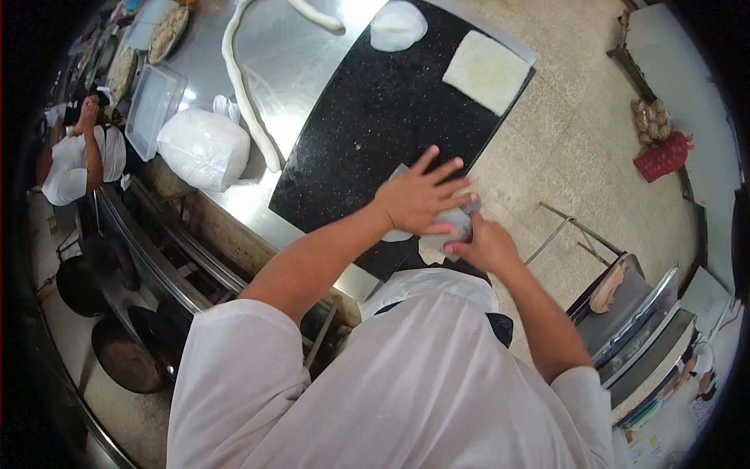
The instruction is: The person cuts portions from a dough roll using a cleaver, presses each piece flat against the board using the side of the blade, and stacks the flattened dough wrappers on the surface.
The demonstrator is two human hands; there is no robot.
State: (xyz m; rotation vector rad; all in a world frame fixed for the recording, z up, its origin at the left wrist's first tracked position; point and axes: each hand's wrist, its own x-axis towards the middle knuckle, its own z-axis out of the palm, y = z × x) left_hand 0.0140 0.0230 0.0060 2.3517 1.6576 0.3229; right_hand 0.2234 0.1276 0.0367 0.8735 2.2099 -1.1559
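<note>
My left hand (426, 195) has its fingers spread and lies over a pale, partly covered item at the near edge of the black board (359, 125). Beside it, my right hand (484, 244) is curled with thumb and fingers round a translucent whitish object (455, 225), perhaps a bag or container. What lies beneath my left palm is mostly hidden. Farther up the board are a round white dough piece (397, 26) and a flat white square (486, 72). Long dough ropes (244, 90) stretch over the steel table to the left.
A filled white plastic bag (205, 148) and a clear plastic tub (155, 109) stand on the steel table (285, 51). Dark woks (125, 356) sit lower left. Another person (84, 160) is at far left. Metal trays (633, 336) are at right, near a metal frame.
</note>
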